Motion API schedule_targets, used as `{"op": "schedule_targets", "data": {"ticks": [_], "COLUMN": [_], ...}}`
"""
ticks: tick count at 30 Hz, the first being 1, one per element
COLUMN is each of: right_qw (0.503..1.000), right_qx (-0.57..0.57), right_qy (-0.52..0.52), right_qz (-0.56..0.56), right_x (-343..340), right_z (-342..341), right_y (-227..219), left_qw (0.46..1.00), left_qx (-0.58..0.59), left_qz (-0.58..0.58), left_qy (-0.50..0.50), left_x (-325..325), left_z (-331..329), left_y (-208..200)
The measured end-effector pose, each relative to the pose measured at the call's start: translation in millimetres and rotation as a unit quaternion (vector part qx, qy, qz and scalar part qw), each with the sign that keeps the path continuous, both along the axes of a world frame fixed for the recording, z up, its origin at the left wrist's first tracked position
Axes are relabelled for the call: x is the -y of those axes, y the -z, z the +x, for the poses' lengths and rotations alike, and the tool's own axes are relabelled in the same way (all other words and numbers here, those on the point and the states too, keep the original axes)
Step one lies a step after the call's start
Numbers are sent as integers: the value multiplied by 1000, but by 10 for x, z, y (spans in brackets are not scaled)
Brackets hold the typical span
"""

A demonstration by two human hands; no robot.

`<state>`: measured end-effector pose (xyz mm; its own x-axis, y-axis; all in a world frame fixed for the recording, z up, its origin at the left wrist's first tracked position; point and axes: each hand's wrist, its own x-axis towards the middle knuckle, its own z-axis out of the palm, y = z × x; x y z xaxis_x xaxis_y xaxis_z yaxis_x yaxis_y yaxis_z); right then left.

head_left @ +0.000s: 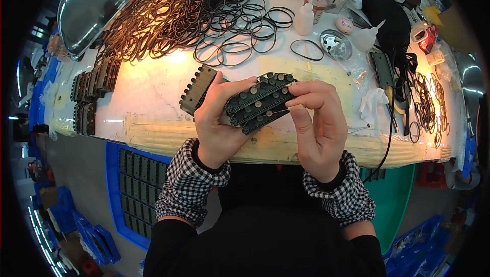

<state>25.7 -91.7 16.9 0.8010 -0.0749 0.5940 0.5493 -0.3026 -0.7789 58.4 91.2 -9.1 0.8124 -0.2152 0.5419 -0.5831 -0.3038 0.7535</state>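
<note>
My left hand [217, 118] is closed around several dark green toothed-edge parts [258, 104], stacked side by side and tilted above the table's front edge. Brass-coloured and dark round wheels line their faces. At the right end of this bundle, my right hand [321, 124] has its thumb and fingertips brought together; whatever sits between them is too small to make out. Just behind my left hand lies another green block with knobbed edges [196, 90], partly covered by that hand.
A heap of black rubber loops [178, 16] spreads across the back left. More green blocks [94, 83] sit at left. Farther back are a white squeeze bottle [303, 19] and a round metal dish [336, 44]. Below the table edge, a blue tray [113, 190] holds green parts; a green tray [395, 200] is opposite.
</note>
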Motion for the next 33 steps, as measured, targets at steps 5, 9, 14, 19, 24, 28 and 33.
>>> {"op": "schedule_targets", "data": {"ticks": [5,9,14,19,24,28,33], "right_qw": [1000,1000,997,946,913,913,989], "right_qx": [-1,-3,-29,82,43,113,70], "right_qy": [4,9,55,230,206,249,103], "right_qz": [0,-5,37,-215,-350,-302,-78], "right_x": [-10,-7,129,494,519,505,287], "right_z": [-1,-2,-16,125,162,111,-53], "right_y": [8,7,-70,-31,-8,-99,-202], "left_qw": [1000,1000,1000,1000,1000,1000,1000], "left_qx": [1,1,8,10,7,7,-10], "left_qz": [-1,1,-2,-13,-17,-13,2], "left_qy": [2,3,3,7,16,4,12], "left_x": [3,0,-6,-9,12,-8,-17], "left_z": [5,9,13,13,25,15,2], "left_y": [1,1,7,14,6,35,-6]}}
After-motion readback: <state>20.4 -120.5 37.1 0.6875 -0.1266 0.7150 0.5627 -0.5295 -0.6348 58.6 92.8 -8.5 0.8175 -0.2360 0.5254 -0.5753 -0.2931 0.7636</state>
